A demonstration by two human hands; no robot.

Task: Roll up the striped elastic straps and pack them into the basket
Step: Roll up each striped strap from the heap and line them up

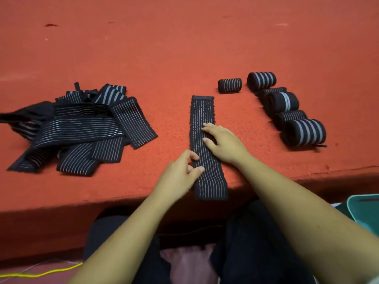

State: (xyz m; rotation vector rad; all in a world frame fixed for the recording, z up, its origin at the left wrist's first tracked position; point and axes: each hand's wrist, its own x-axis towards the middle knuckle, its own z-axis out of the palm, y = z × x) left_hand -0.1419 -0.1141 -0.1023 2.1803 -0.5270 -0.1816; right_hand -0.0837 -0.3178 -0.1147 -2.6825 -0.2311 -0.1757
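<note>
Spread flat on the red table cover (184,48), running straight away from the body: one striped strap (205,111), its near end at the table's front edge. Pressed down at mid-length by the right hand (225,144), fingers straight and fanned out across the stripes. Touched at the left edge, nearer the body, by the bent fingertips of the left hand (178,175); cannot tell whether pinching or only resting there. Off to the right, well apart, a row of rolled straps (287,105) lying side by side and touching, with one small roll (229,85) just left of the far end. Off to the left, a loose pile of unrolled straps (82,130), overlapping. Below the table at the right border, a corner of a teal basket (365,212), holding no straps in the part that shows.
</note>
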